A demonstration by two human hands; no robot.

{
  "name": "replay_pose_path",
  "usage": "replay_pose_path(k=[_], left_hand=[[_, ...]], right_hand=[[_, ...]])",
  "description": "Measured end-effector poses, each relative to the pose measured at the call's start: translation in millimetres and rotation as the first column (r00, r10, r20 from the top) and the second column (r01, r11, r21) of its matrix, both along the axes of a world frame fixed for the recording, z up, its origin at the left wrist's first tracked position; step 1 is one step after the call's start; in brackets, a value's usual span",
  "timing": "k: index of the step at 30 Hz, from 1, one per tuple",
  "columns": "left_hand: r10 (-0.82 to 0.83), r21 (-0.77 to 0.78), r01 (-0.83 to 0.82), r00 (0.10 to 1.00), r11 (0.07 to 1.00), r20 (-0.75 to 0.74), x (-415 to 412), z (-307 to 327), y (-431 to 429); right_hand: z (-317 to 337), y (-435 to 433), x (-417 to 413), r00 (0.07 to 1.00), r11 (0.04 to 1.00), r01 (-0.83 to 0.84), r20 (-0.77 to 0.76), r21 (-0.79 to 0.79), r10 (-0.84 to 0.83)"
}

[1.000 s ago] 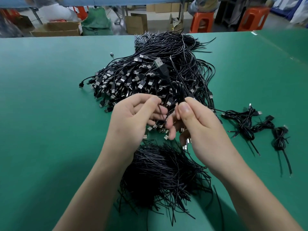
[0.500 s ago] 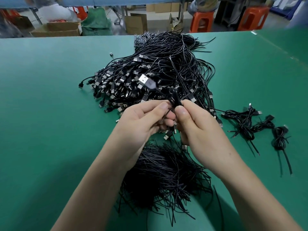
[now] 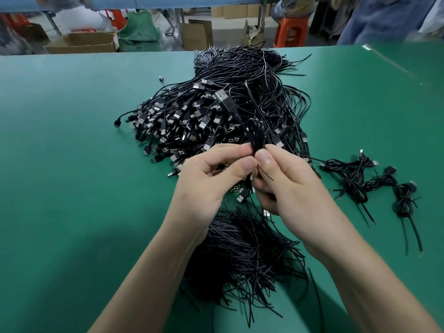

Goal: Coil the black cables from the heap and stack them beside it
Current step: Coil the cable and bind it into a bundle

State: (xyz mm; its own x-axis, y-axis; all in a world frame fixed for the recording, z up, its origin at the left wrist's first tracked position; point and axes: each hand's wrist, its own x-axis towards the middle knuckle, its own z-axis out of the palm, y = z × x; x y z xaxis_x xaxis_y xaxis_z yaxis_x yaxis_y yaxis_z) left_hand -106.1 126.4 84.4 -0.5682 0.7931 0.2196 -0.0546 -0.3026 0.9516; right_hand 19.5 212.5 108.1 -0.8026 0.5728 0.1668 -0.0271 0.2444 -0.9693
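Your heap of black cables [image 3: 206, 121]: big tangle mid-table, silver USB plugs massed on its left side, bare wire ends trailing far. One coil [image 3: 257, 133] stands upright, pinched between your left hand [image 3: 206, 183] and right hand [image 3: 295, 195], its plug [image 3: 222, 98] angled up-left. Coiled bundles [image 3: 355, 179] lie right of the heap, in a loose row.

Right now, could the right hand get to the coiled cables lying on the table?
Probably yes: the coiled cables lie beside the right hand, with only bare table between. But it is pinching a looped cable with the left hand, so it is busy.
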Motion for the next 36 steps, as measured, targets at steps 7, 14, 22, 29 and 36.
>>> replay_pose_path(k=[7,14,22,29,36], left_hand=[[-0.04,0.016,0.04,0.999,0.999,0.001,3,-4,2],[-0.157,-0.053,0.154,0.986,0.987,-0.062,5,-6,1],[-0.282,-0.022,0.282,0.959,0.959,0.022,9,-4,-3],[-0.228,-0.011,0.229,0.973,0.973,0.046,1,-1,-5],[-0.084,-0.021,0.082,0.991,0.996,-0.101,3,4,-4]], right_hand=[[8,7,8,0.992,0.99,-0.116,0.038,-0.079,0.119],[5,18,17,0.938,0.891,-0.275,0.104,-0.361,0.331],[3,16,18,0.862,0.707,-0.431,-0.025,-0.561,0.506],[4,15,14,0.787,0.411,-0.542,-0.27,-0.733,0.555],[-1,12,8,0.851,0.462,-0.483,-0.275,-0.744,0.448]])
